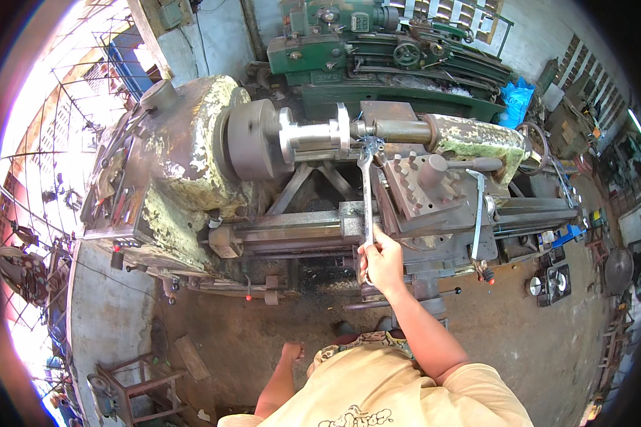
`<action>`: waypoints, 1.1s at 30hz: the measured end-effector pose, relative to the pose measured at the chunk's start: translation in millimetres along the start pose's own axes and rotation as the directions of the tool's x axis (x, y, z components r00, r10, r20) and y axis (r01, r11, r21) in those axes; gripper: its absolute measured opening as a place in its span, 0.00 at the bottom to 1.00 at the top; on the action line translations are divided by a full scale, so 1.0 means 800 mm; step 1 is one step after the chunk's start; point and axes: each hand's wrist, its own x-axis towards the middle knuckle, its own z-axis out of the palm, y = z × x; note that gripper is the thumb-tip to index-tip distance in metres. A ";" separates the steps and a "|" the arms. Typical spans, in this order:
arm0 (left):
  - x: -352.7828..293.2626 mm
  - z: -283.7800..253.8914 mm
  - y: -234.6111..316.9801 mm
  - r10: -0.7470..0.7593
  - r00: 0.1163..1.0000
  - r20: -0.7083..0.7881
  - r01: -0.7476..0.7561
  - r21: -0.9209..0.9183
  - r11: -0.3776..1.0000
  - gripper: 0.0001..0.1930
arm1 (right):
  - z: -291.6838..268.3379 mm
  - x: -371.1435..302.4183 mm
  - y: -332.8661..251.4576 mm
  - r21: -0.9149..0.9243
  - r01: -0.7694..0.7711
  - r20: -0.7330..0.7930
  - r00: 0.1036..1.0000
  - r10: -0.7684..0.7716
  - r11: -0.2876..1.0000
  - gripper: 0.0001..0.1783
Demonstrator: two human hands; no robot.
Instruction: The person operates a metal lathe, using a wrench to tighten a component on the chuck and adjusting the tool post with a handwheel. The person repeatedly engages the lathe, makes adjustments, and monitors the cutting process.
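Observation:
My right hand [383,264] is closed around the lower part of a long silver wrench [367,196]. The wrench stands nearly upright in the picture, its far end at a tangle of metal shavings [369,144] beside the tool post [419,186] of a lathe. Left of that end, a shiny flanged metal workpiece [313,135] sits between the dark chuck [253,139] and the tailstock [477,139]. Down by my body hangs my left hand [293,351], fingers curled, with nothing visible in it. Whether the wrench grips a nut is too small to tell.
A silver caliper-like tool [479,217] lies on the carriage, right of the tool post. Loose tools lie on the peeling headstock [185,135]. Behind stands a green lathe [399,60] with a blue plastic bag [516,102] beside it. A metal-framed stool [141,388] is at lower left.

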 end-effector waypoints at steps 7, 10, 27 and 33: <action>-0.013 0.001 0.021 0.053 0.993 0.106 -0.070 0.164 0.984 0.11 | 0.002 0.016 0.003 0.117 0.012 0.025 1.000 -0.015 0.993 0.28; -0.019 0.003 0.014 0.043 0.995 0.090 -0.060 0.201 0.978 0.10 | -0.004 0.009 -0.004 0.054 0.035 0.043 0.998 -0.037 0.998 0.27; -0.038 0.012 -0.019 0.038 0.995 0.091 -0.056 0.212 0.976 0.10 | -0.016 -0.059 0.017 0.006 -0.046 0.077 0.996 0.046 0.999 0.27; -0.013 0.008 -0.066 0.214 0.965 0.153 -0.263 0.506 0.822 0.11 | -0.004 -0.008 0.006 -0.020 0.028 0.006 1.000 -0.028 0.999 0.27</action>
